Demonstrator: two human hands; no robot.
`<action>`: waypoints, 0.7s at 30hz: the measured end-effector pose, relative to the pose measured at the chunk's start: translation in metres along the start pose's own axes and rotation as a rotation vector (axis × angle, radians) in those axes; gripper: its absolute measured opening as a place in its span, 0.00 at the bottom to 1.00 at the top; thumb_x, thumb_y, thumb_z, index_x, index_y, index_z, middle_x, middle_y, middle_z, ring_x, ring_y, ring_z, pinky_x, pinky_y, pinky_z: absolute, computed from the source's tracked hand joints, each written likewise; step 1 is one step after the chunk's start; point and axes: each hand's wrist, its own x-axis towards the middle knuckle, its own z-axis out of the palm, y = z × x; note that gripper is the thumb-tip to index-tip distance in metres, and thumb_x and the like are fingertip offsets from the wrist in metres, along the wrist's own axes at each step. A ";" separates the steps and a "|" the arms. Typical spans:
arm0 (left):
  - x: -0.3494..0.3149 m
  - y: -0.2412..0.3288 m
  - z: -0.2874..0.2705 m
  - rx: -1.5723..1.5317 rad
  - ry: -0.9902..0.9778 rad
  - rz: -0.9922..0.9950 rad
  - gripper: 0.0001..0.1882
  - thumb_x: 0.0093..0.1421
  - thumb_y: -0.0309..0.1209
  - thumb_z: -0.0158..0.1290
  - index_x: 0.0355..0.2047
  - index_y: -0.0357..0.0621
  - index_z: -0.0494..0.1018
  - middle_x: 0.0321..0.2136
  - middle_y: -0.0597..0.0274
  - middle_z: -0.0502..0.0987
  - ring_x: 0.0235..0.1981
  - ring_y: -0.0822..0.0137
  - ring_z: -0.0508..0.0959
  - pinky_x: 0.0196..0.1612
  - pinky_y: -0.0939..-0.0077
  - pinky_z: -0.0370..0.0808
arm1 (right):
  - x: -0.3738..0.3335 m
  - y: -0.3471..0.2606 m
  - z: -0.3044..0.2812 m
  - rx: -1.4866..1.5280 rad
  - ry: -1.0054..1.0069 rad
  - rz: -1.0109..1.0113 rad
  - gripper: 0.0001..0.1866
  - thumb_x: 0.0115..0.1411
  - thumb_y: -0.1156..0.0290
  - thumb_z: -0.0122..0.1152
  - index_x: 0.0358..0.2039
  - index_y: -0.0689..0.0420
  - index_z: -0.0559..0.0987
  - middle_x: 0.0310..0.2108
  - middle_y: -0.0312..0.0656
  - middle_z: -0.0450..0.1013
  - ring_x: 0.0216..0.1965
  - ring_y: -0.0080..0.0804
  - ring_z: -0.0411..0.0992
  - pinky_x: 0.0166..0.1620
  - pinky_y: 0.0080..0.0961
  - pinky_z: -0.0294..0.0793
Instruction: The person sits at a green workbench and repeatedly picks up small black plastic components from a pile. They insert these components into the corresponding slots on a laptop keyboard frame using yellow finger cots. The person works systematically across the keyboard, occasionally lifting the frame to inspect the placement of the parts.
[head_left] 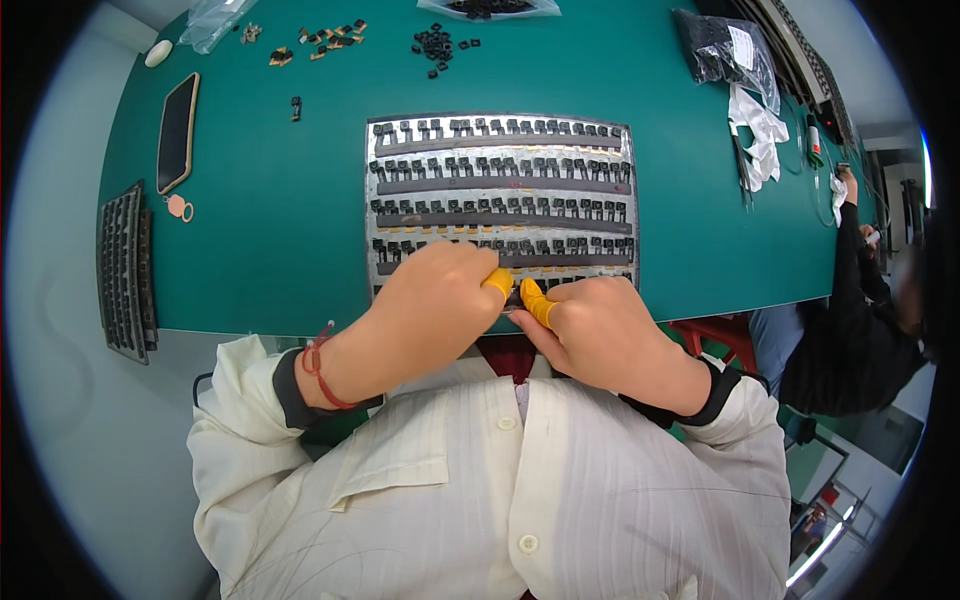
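A metal tray (502, 150) lies in front of me, with several rows of small black square-topped parts (500, 164) set along dark strips. My left hand (440, 290) is closed at the tray's near edge, a yellow finger cot on a fingertip. My right hand (608, 322) is closed just beside it, also with a yellow finger cot, its thumb pointing to the left. The fingertips of both hands meet around the nearest row, by a small dark part (515, 294). What exactly each hand pinches is hidden by the fingers.
On the green table (270, 230), loose black parts (434, 45) and black-and-orange pieces (335, 38) lie far off. A phone (178, 133) and stacked trays (123, 270) are at left. A black bag (727, 50) and white cloth (758, 135) lie far right. A co-worker (840, 330) sits right.
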 end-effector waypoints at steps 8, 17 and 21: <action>-0.009 0.027 -0.005 0.101 -0.175 0.016 0.15 0.56 0.35 0.60 0.19 0.35 0.77 0.17 0.56 0.71 0.20 0.58 0.75 0.25 0.64 0.72 | 0.068 0.039 -0.064 0.153 -0.079 -0.159 0.11 0.56 0.70 0.65 0.31 0.66 0.83 0.21 0.56 0.74 0.21 0.48 0.74 0.28 0.35 0.73; 0.002 0.022 -0.019 0.004 -0.282 0.059 0.07 0.48 0.28 0.58 0.17 0.37 0.77 0.19 0.51 0.76 0.21 0.56 0.79 0.24 0.66 0.74 | 0.200 0.057 -0.061 0.061 0.380 -0.178 0.10 0.51 0.76 0.66 0.33 0.67 0.83 0.31 0.56 0.79 0.33 0.48 0.80 0.40 0.36 0.79; 0.002 0.024 -0.020 0.018 -0.275 0.035 0.05 0.41 0.27 0.57 0.17 0.38 0.76 0.19 0.51 0.76 0.21 0.57 0.79 0.25 0.66 0.75 | 0.209 0.061 -0.055 0.037 0.335 -0.206 0.08 0.50 0.77 0.64 0.31 0.68 0.82 0.26 0.56 0.78 0.30 0.49 0.80 0.38 0.36 0.79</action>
